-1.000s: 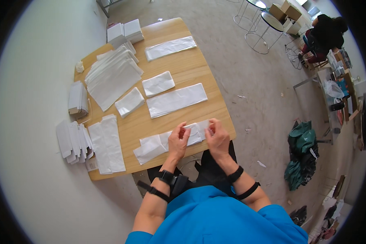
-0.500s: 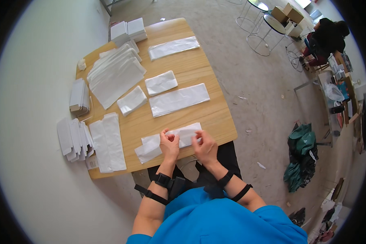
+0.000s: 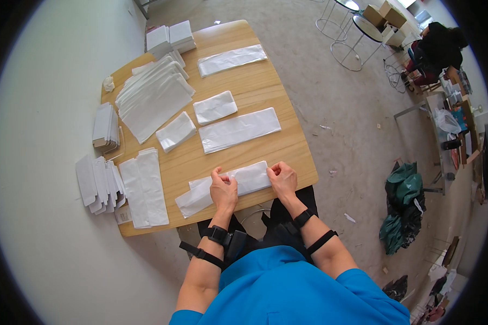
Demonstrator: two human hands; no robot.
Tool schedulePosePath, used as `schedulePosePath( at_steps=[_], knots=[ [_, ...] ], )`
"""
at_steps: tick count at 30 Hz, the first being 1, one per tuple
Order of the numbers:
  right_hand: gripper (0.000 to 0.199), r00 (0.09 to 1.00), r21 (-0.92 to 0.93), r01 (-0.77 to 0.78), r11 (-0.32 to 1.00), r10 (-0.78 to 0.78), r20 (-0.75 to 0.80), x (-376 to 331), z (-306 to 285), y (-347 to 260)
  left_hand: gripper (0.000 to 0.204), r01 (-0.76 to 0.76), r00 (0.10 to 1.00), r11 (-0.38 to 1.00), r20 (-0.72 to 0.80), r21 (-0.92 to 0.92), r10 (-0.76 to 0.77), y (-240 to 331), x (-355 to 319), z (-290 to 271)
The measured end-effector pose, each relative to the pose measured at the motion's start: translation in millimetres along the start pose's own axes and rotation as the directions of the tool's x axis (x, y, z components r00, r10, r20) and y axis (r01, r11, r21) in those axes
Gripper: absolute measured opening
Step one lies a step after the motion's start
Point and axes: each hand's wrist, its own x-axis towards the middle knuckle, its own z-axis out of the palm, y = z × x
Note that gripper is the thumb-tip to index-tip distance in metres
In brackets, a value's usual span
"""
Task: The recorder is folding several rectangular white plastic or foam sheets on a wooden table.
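Observation:
Close to the near table edge lies a long white folded strip (image 3: 250, 177), flat and slightly glossy like a thin plastic bag. Its left part (image 3: 194, 202) sticks out at an angle past my left hand (image 3: 223, 190). That hand rests on the strip with its fingers curled together; what lies between the fingertips is hidden. At the strip's right end, my right hand (image 3: 283, 180) pinches the edge between thumb and fingers. Just beyond lies another long white folded strip (image 3: 239, 130), with two shorter white folded bundles (image 3: 215, 107) farther back.
On the wooden table (image 3: 287, 146), a fanned pile of white bags (image 3: 152, 103) lies far left. White boxes (image 3: 171, 39) stand behind it, and flat white cartons (image 3: 98, 184) line the left wall. Green bags (image 3: 404, 200) lie on the floor, right; a person (image 3: 440, 51) sits far right.
My right hand has moved right and slightly away from me, from above the strip to its right end, where the fingers now pinch the edge. My left hand has barely shifted.

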Motion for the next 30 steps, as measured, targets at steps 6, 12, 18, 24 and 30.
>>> schedulePosePath(
  at_steps=[6,12,18,24,30],
  knots=[
    [0.022,0.999,-0.039,-0.027,0.999,0.028,0.015,2,0,-2,0.046,-0.027,1.0,0.999,0.0,0.029,0.027,-2,1,0],
    [0.021,0.999,-0.1,-0.03,0.994,0.033,0.021,3,1,-5,0.047,-0.052,0.999,0.998,0.006,0.017,0.052,-8,1,2],
    [0.019,0.999,-0.098,-0.022,0.995,0.025,0.023,6,2,-3,0.046,-0.08,0.997,0.997,0.025,0.021,0.08,-14,8,0],
    [0.018,1.0,-0.122,-0.004,0.993,0.006,0.018,8,3,-1,0.047,-0.112,0.989,0.994,0.098,0.017,0.11,-17,15,-8],
    [0.02,0.999,-0.126,-0.016,0.992,0.02,0.028,7,2,-3,0.036,-0.032,0.982,0.995,0.18,-0.096,0.049,-15,19,-24]
  ],
)
